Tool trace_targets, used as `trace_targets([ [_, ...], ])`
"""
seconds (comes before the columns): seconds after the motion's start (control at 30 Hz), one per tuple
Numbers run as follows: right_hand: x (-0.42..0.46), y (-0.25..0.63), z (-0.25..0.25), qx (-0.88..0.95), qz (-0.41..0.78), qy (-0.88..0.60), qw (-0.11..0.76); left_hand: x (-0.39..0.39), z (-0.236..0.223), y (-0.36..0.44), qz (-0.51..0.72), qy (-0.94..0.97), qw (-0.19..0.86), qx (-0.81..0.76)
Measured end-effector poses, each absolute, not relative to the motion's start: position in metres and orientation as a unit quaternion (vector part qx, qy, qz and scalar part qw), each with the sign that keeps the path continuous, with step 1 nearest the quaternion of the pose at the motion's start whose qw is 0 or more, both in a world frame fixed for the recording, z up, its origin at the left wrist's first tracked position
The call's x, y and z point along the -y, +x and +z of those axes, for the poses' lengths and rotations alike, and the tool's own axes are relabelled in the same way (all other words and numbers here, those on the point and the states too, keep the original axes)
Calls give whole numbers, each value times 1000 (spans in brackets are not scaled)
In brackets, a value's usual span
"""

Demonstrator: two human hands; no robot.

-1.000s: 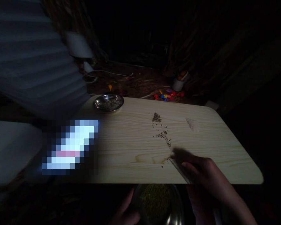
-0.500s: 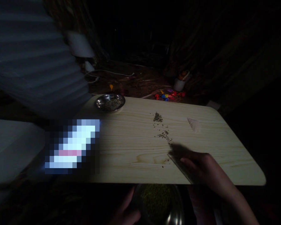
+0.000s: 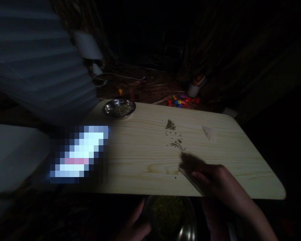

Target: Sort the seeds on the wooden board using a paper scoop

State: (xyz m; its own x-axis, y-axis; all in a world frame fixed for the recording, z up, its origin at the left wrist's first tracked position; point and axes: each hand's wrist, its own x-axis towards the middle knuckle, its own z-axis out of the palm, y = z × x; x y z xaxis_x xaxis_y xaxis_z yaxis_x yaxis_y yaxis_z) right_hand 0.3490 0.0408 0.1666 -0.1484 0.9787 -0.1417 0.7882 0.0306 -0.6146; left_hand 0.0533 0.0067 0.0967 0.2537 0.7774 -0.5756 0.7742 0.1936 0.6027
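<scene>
My right hand [image 3: 214, 179] is closed on a thin, flat card-like piece [image 3: 190, 177], its edge down against the wooden tabletop [image 3: 130, 157]. Just beyond its far end lie small dark seeds [image 3: 177, 144], scattered in a trail up to a denser cluster [image 3: 170, 125]. Below the table's near edge, my left hand [image 3: 135, 224] is at the side of a metal bowl [image 3: 188, 231], its thumb and fingers bent around the rim. Green grains [image 3: 167, 214] fill much of that bowl. The left palm is in the dark.
A shallow steel dish [image 3: 119, 108] with seeds stands at the table's far left corner. A small pale heap [image 3: 210, 134] lies at right. A bright, pixelated screen [image 3: 82, 154] is at the left edge. Colourful small pieces [image 3: 183, 101] and a white cup [image 3: 193, 89] are beyond the table.
The view has shifted slightly. My right hand has drawn the flat piece a little left and toward me over the tabletop. The left hand and bowl stay nearly the same.
</scene>
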Motion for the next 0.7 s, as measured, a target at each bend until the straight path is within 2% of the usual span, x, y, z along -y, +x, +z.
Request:
trace_targets([
  [0.2, -42, 342, 169, 715, 256, -637, 135, -1, 85, 50, 31, 619, 481, -620],
  [0.33, -42, 339, 173, 727, 258, -622, 133, -1, 84, 50, 22, 608, 509, -610],
  [0.7, -39, 339, 175, 728, 241, -630, 122, -3, 90, 48, -2, 615, 502, -608],
])
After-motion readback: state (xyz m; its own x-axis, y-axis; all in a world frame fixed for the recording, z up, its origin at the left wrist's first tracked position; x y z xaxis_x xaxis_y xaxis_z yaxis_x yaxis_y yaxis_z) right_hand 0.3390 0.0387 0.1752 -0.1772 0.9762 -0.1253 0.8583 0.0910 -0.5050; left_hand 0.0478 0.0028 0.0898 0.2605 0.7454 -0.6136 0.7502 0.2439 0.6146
